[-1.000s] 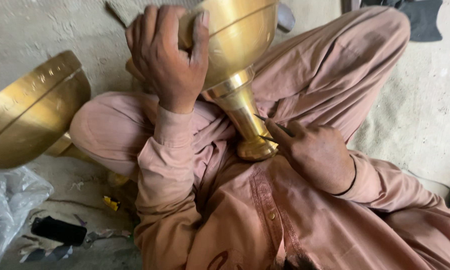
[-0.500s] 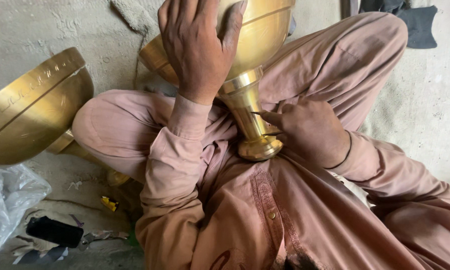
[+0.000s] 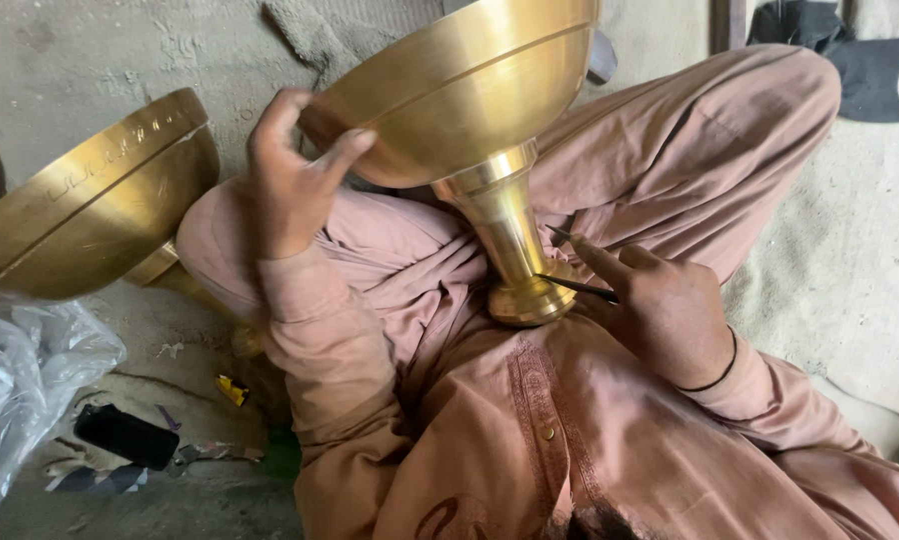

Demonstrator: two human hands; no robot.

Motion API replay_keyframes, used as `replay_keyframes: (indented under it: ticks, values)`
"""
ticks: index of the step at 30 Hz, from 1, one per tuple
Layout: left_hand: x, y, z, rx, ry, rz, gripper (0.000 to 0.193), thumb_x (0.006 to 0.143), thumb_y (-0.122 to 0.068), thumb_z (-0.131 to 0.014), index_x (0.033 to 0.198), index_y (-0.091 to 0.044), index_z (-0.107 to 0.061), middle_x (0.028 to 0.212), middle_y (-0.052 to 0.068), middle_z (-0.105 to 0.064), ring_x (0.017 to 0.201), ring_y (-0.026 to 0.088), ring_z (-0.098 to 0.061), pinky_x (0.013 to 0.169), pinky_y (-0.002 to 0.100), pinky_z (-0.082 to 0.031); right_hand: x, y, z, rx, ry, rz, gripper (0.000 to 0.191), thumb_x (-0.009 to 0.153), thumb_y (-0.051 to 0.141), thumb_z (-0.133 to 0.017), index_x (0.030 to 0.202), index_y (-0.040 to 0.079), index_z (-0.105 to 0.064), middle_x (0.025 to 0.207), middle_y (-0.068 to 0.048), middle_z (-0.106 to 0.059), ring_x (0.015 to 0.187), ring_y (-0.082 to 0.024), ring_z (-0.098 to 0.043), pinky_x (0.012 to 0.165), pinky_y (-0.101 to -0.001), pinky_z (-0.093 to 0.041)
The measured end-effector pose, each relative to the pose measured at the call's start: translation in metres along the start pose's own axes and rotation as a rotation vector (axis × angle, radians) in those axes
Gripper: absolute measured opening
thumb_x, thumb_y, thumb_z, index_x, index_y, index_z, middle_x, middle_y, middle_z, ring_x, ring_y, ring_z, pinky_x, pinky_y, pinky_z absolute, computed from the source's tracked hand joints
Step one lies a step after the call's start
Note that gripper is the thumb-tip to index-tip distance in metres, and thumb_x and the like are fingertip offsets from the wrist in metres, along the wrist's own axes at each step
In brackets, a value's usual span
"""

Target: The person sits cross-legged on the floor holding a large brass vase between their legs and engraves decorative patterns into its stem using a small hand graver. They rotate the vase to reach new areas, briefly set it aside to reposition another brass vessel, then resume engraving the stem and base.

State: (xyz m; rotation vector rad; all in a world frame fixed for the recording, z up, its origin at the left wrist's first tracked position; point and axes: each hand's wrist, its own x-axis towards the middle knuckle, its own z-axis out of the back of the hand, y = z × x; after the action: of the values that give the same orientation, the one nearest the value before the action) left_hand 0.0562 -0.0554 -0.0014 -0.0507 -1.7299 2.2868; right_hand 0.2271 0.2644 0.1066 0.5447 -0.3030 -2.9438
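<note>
You are steadying a polished brass pedestal bowl (image 3: 470,110) across your lap.

Your left hand (image 3: 290,185) is gripping its rim, fingers curled; your right hand (image 3: 660,310) is pinching a thin dark tool (image 3: 575,287) against its stem.

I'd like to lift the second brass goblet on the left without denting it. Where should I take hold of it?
Probably by the stem, coming from the right and low. That second brass goblet lies tilted, its wide bowl toward the left and too broad for one hand, while the narrower stem pokes out beneath, beside the person's knee. A second hand under the bowl's rim would steady it. The foot is hidden behind the leg.
</note>
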Motion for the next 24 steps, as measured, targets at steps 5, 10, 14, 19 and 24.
replay_keyframes:
  ticks: [5, 10, 14, 19, 24]
  values:
    - [0.038, -0.034, -0.061, 0.237, -0.092, -0.281, 0.050, 0.094, -0.036, -0.090, 0.126, -0.007, -0.065, 0.115, 0.007, -0.070, 0.108, 0.020, -0.067, 0.100, 0.039, -0.054, -0.002, -0.003, 0.010, -0.021, -0.057, 0.035, 0.072, 0.073, 0.043, -0.079, 0.140, 0.023, -0.061, 0.090, -0.006, -0.071, 0.060, -0.027, -0.068, 0.052, -0.0397, -0.054]
    - [0.056, -0.065, -0.090, 0.491, -0.028, -0.344, 0.055, 0.095, -0.036, -0.091, 0.134, -0.008, -0.064, 0.123, 0.009, -0.068, 0.116, 0.027, -0.060, 0.112, 0.047, -0.033, 0.001, -0.004, 0.010, -0.049, -0.002, 0.036, 0.075, 0.072, 0.046, -0.080, 0.141, 0.022, -0.061, 0.084, -0.006, -0.069, 0.057, -0.028, -0.066, 0.050, -0.0410, -0.052]
    - [0.060, -0.068, -0.096, 0.559, -0.072, -0.414, 0.061, 0.094, -0.039, -0.088, 0.138, -0.007, -0.060, 0.131, 0.010, -0.064, 0.128, 0.028, -0.055, 0.117, 0.050, -0.031, 0.006, -0.003, 0.008, -0.100, 0.038, 0.031, 0.073, 0.073, 0.044, -0.079, 0.141, 0.024, -0.062, 0.079, -0.006, -0.066, 0.056, -0.027, -0.065, 0.050, -0.0408, -0.052]
    - [0.060, -0.060, -0.099, 0.572, -0.096, -0.439, 0.059, 0.096, -0.040, -0.086, 0.137, -0.007, -0.059, 0.132, 0.010, -0.063, 0.131, 0.029, -0.052, 0.117, 0.051, -0.029, 0.008, -0.003, 0.005, -0.083, -0.013, 0.107, 0.068, 0.075, 0.040, -0.077, 0.140, 0.022, -0.063, 0.078, -0.005, -0.064, 0.056, -0.024, -0.063, 0.049, -0.0388, -0.051]
    - [0.057, -0.060, -0.100, 0.535, -0.082, -0.402, 0.057, 0.097, -0.038, -0.086, 0.137, -0.007, -0.060, 0.129, 0.010, -0.064, 0.128, 0.029, -0.054, 0.116, 0.051, -0.030, 0.020, -0.009, -0.006, -0.217, 0.039, 0.185, 0.045, 0.089, 0.029, -0.071, 0.134, 0.026, -0.067, 0.068, 0.000, -0.059, 0.043, -0.014, -0.050, 0.038, -0.0305, -0.044]
